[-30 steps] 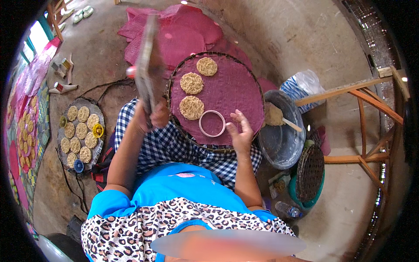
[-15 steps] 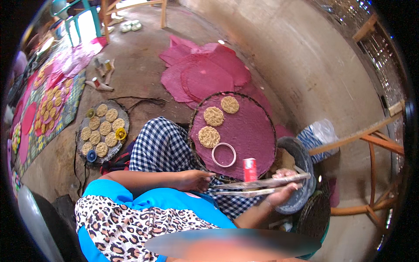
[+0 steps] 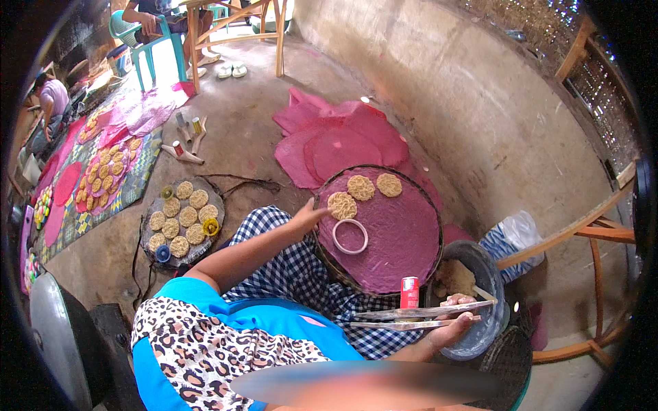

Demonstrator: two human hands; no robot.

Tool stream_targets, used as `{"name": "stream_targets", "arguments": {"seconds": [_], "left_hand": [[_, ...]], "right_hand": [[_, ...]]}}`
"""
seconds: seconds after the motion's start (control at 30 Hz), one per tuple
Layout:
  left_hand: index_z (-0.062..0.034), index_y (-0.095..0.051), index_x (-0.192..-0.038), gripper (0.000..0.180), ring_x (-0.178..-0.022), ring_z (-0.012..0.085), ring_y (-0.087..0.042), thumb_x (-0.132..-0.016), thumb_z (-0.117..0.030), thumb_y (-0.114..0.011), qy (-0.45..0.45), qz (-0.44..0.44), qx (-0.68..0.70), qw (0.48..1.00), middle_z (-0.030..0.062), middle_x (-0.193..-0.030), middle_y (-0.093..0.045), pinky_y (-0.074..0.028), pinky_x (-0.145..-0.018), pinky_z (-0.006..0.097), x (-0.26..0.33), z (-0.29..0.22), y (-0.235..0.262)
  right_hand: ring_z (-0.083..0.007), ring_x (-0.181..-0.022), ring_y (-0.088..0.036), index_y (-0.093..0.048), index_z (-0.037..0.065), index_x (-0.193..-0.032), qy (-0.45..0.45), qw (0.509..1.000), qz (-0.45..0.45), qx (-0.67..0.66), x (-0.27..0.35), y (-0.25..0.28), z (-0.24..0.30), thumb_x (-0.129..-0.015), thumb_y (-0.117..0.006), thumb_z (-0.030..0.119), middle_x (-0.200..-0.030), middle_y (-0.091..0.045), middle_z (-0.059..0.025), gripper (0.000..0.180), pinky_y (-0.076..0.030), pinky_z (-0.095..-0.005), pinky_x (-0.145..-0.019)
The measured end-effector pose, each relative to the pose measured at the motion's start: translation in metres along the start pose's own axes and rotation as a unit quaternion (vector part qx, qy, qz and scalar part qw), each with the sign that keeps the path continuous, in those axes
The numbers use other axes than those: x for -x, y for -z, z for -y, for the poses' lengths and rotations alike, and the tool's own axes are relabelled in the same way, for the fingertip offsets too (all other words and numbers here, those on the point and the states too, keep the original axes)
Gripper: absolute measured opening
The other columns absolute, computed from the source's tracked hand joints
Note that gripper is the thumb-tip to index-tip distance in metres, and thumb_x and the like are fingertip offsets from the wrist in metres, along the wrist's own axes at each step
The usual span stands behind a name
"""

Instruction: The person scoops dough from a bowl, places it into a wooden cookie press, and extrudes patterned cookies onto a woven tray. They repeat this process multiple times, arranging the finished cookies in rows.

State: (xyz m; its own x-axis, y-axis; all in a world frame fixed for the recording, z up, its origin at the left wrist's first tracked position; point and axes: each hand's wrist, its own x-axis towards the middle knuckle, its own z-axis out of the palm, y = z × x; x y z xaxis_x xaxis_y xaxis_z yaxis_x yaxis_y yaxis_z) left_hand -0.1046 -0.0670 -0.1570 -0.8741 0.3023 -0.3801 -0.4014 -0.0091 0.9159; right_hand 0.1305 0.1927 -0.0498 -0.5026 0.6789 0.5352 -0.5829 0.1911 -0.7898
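Observation:
A round woven tray (image 3: 432,274) lined with a magenta cloth rests against my lap. On it lie three round golden cakes (image 3: 342,205) and a white ring (image 3: 350,235). My left hand (image 3: 310,216) reaches to the tray's left rim, fingers stretched toward the nearest cake, holding nothing. My right hand (image 3: 454,327) grips two long flat slats (image 3: 404,318), held level over a grey bowl (image 3: 480,335) of pale mixture (image 3: 456,276). A red can (image 3: 409,292) stands by the tray's near edge, between tray and bowl.
A second tray of cakes (image 3: 181,220) lies on the floor at left, beside mats with more cakes (image 3: 103,171). Magenta cloths (image 3: 339,140) are piled beyond the tray. A wooden frame (image 3: 596,233) and a plastic bag (image 3: 517,233) stand at right. Other people sit at the far left and top.
The slats went from my raised left hand into my right hand, now low over the bowl. My left hand dropped toward my lap, then reached out to the tray's rim. The view swung right.

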Motion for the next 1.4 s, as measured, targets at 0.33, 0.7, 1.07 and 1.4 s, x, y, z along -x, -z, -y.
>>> {"name": "stream_targets", "arguments": {"seconds": [0.33, 0.7, 1.07, 1.4], "left_hand": [[-0.0123, -0.035, -0.131, 0.081, -0.119, 0.0318, -0.037, -0.061, -0.027, -0.074, -0.504, 0.037, -0.413, 0.758, 0.0145, -0.125, -0.041, -0.029, -0.099, 0.045, 0.040, -0.042, -0.057], [-0.0030, -0.052, -0.098, 0.043, -0.088, 0.0294, -0.054, -0.061, -0.023, -0.061, -0.684, 0.006, -0.374, 0.626, 0.0137, -0.091, -0.055, -0.041, -0.079, 0.040, 0.057, -0.055, -0.114], [-0.0011, -0.059, -0.086, 0.028, -0.076, 0.0353, -0.060, -0.063, -0.016, -0.064, -0.570, 0.246, -0.292, 0.727, 0.0207, -0.083, -0.060, -0.046, -0.067, 0.040, 0.021, -0.113, -0.125], [-0.0048, -0.058, -0.084, 0.029, -0.081, 0.0243, -0.059, -0.060, -0.021, -0.058, -0.710, 0.132, -0.365, 0.588, 0.0098, -0.083, -0.062, -0.039, -0.079, 0.036, 0.013, -0.095, -0.149]], "right_hand": [[-0.0181, -0.067, -0.047, -0.041, 0.002, -0.090, -0.024, 0.997, 0.070, -0.014, -0.014, -0.027, -0.015, -0.084, -0.052, 0.042, -0.081, -0.046, -0.0114, 0.042, -0.041, -0.0299, -0.059], [-0.0227, -0.111, -0.042, -0.036, -0.002, -0.124, -0.094, 0.981, 0.147, 0.087, -0.021, -0.068, -0.029, -0.079, -0.053, 0.055, -0.116, -0.047, -0.0113, 0.074, -0.029, -0.0351, -0.098], [-0.0234, -0.073, -0.061, -0.048, 0.002, -0.109, -0.054, 0.926, 0.237, 0.289, -0.004, -0.035, -0.065, -0.060, -0.065, 0.063, -0.077, -0.061, -0.0099, 0.079, -0.047, -0.0375, -0.063], [-0.0071, -0.054, -0.040, -0.057, 0.005, -0.085, -0.216, 0.972, 0.091, -0.037, 0.023, -0.045, -0.064, -0.073, -0.068, 0.037, -0.068, -0.049, 0.0043, 0.036, -0.034, -0.0223, -0.048]]}}
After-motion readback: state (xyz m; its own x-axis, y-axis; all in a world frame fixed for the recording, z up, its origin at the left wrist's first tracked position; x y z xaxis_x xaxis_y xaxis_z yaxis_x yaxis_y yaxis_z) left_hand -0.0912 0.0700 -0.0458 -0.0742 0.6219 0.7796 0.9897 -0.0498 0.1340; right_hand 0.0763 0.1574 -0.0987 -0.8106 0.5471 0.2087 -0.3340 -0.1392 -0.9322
